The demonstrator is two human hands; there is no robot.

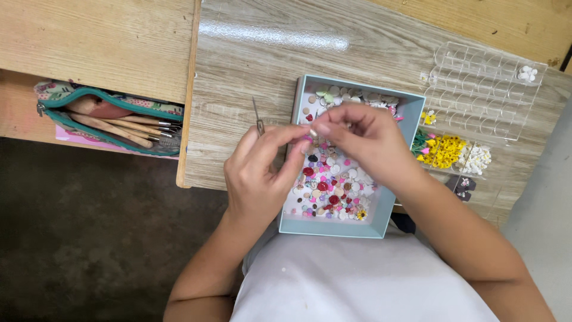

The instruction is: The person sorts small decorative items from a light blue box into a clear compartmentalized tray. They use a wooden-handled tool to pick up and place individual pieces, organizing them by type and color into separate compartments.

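Threading: left hand (257, 173) pinching needle (258, 117), right hand (364, 138) pinching tiny bead (313, 132) over box (411, 107); steady alignment probably needed next.

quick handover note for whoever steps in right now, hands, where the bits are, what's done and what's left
Left hand: fingertips pinching something tiny above the box; too small to tell what it is. A thin metal pin tool sticks up beside its fingers.
Right hand: fingertips meeting the left hand's, on the same tiny piece.
Pale blue box: on the table edge, in front of the person, holding mixed small beads and buttons.
Clear compartment organizer: to the right; most cells look empty, white pieces in a far corner cell, yellow flowers and white bits in near cells.
Done: a few kinds sorted. Left: most beads remain loose in the box.
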